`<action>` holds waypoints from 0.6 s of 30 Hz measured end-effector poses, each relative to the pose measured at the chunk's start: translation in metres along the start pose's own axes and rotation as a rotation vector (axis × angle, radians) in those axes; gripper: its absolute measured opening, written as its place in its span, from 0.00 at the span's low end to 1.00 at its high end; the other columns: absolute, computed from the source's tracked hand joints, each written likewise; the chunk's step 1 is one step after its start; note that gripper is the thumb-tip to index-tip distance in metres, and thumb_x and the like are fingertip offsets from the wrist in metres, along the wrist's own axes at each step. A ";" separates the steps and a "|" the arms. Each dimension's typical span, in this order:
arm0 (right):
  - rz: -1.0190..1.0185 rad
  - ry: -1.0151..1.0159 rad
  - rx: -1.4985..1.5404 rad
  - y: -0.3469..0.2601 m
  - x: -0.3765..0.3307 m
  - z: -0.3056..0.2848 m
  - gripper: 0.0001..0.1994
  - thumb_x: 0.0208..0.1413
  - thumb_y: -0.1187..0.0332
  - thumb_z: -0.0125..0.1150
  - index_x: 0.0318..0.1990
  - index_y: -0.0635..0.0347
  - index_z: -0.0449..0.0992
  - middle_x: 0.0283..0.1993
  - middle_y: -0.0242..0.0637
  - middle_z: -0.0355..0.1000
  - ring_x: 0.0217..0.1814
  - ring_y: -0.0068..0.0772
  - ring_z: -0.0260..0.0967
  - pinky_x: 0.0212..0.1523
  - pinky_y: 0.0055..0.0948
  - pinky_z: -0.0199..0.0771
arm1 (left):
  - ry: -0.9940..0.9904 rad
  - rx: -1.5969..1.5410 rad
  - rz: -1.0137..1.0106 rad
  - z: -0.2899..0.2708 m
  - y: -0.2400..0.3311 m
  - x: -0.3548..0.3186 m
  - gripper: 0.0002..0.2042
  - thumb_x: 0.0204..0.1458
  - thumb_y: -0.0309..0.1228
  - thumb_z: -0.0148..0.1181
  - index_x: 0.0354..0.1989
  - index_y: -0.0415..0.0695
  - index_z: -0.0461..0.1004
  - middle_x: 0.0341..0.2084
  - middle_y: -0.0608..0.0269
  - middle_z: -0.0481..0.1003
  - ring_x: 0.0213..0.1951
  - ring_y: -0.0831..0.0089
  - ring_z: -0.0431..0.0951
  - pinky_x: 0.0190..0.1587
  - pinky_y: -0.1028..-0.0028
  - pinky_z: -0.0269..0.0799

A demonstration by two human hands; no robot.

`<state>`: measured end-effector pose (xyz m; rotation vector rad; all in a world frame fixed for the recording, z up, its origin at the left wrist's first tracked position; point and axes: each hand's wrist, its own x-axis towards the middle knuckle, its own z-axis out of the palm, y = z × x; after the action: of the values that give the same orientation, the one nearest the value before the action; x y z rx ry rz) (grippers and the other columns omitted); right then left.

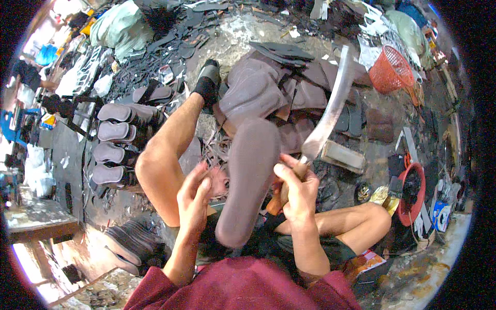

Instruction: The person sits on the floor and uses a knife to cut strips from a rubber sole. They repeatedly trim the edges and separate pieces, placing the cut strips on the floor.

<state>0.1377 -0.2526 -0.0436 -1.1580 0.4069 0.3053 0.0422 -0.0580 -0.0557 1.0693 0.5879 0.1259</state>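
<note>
A grey-brown shoe sole is upright in front of my chest, its wide end away from me. My right hand wraps round the wooden handle of a long curved knife, whose blade points up and away. Fingertips of that hand reach the sole's right edge; whether they grip it I cannot tell. My left hand is just left of the sole, fingers apart, with a gap between it and the edge. Thin trimmed strips lie on the floor beyond the left hand.
Stacked soles line the floor left of my bent leg, and another stack lies nearer. Dark sole sheets spread ahead. A rectangular block sits beyond the right hand. Red baskets stand at the right. Black scraps cover the far floor.
</note>
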 end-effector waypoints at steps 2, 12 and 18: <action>-0.085 0.064 -0.020 -0.004 0.015 0.009 0.19 0.47 0.73 0.71 0.49 0.69 0.79 0.39 0.34 0.78 0.35 0.25 0.73 0.41 0.25 0.73 | -0.107 0.063 -0.095 -0.016 -0.003 -0.032 0.19 0.58 0.21 0.58 0.59 0.33 0.69 0.53 0.53 0.75 0.54 0.65 0.76 0.58 0.68 0.71; -0.187 -0.004 -0.118 -0.001 0.014 0.045 0.19 0.53 0.72 0.66 0.53 0.66 0.76 0.50 0.41 0.75 0.48 0.35 0.73 0.54 0.35 0.73 | -0.650 -0.200 -0.094 -0.028 0.024 -0.052 0.35 0.55 0.18 0.61 0.71 0.36 0.52 0.61 0.55 0.68 0.59 0.71 0.70 0.62 0.70 0.66; -0.167 -0.078 -0.218 -0.009 0.001 0.098 0.21 0.57 0.62 0.66 0.56 0.60 0.74 0.47 0.42 0.77 0.29 0.24 0.71 0.25 0.23 0.70 | -0.184 -0.136 -0.152 -0.041 0.042 -0.063 0.24 0.51 0.24 0.69 0.58 0.38 0.72 0.39 0.69 0.80 0.38 0.83 0.76 0.43 0.79 0.72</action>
<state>0.1575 -0.1655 -0.0032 -1.3800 0.2103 0.2525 -0.0237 -0.0288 -0.0088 0.8902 0.4851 -0.0648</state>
